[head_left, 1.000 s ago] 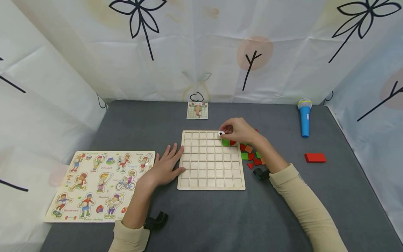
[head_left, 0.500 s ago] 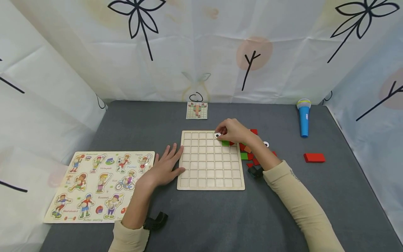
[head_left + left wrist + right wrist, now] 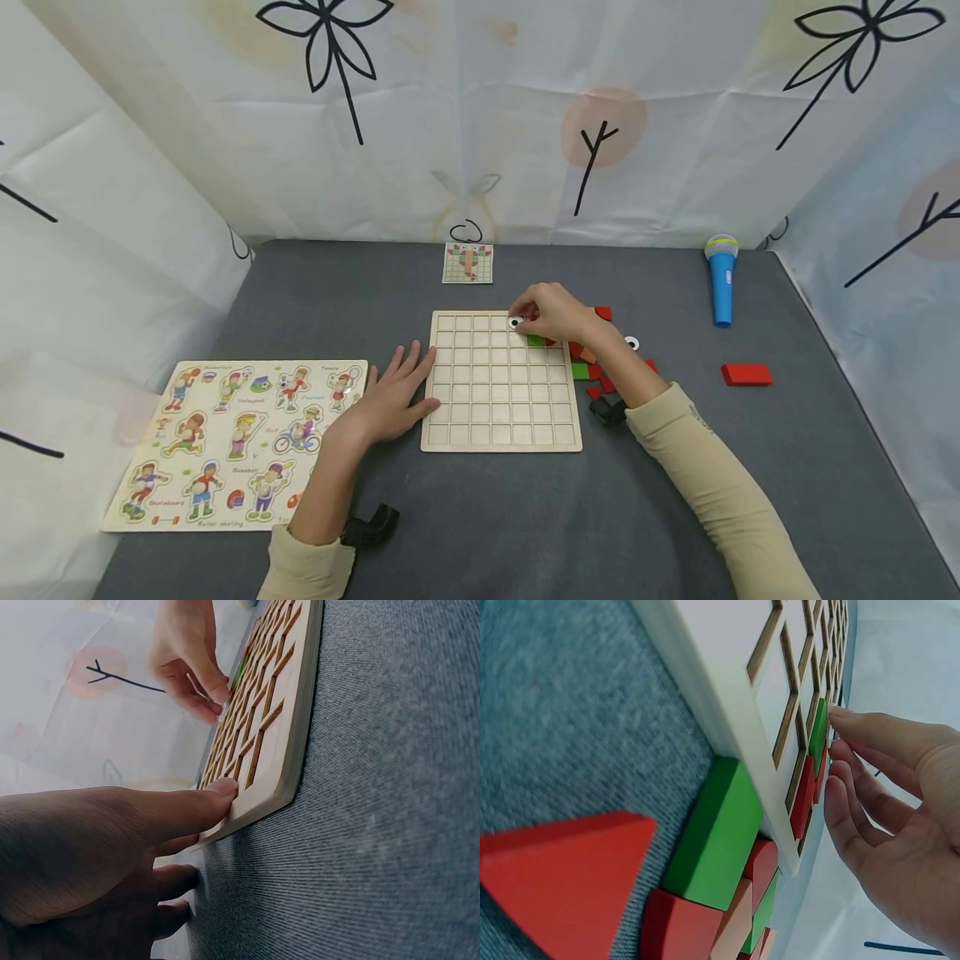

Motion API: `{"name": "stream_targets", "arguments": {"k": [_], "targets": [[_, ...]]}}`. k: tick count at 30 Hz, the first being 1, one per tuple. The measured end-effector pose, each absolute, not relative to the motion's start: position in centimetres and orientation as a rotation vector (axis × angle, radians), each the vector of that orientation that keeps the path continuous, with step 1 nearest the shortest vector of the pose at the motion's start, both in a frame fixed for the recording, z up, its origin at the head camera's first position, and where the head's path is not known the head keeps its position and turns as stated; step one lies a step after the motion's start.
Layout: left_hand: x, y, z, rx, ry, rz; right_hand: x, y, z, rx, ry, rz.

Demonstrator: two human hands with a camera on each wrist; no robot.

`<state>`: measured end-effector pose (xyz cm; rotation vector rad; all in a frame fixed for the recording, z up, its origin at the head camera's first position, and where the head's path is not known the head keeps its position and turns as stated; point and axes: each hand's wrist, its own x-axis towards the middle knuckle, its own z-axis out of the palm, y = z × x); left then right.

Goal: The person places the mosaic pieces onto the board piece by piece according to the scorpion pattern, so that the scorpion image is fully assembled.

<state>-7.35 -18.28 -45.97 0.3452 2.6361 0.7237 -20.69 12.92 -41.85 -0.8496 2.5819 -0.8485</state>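
A square wooden grid board (image 3: 498,408) lies mid-table. Along its left edge rests my left hand (image 3: 386,404), fingers spread; the left wrist view shows its thumb (image 3: 217,791) on the rim. Over the top row, my right hand (image 3: 558,315) pinches a white round eye piece (image 3: 515,322) with a black dot. Right beside its fingertips a green block (image 3: 819,735) sits in a cell, with a red block (image 3: 802,795) near it at the corner. Part of that corner is hidden by the right hand in the head view.
Loose blocks, including a green block (image 3: 580,372), lie right of the board; another white round piece (image 3: 632,342) is beyond the forearm. A pattern card (image 3: 468,265) stands behind. A sports picture puzzle (image 3: 255,450) lies left; a red block (image 3: 747,375) and toy microphone (image 3: 722,287) lie right.
My right hand has shifted a little left along the board's top row with the eye piece, uncovering some loose blocks. The left hand stays on the board's edge.
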Motion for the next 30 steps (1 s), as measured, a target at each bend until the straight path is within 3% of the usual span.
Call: {"name": "stream_targets", "arguments": {"k": [14, 30], "targets": [[-7.3, -18.4, -46.0, 0.335, 2.639, 0.713, -20.3, 13.9, -41.5, -0.822, 2.574, -0.921], [-7.3, -18.3, -45.7, 0.349, 2.637, 0.739, -19.0, 19.8, -40.8, -0.689, 2.653, -0.993]]}}
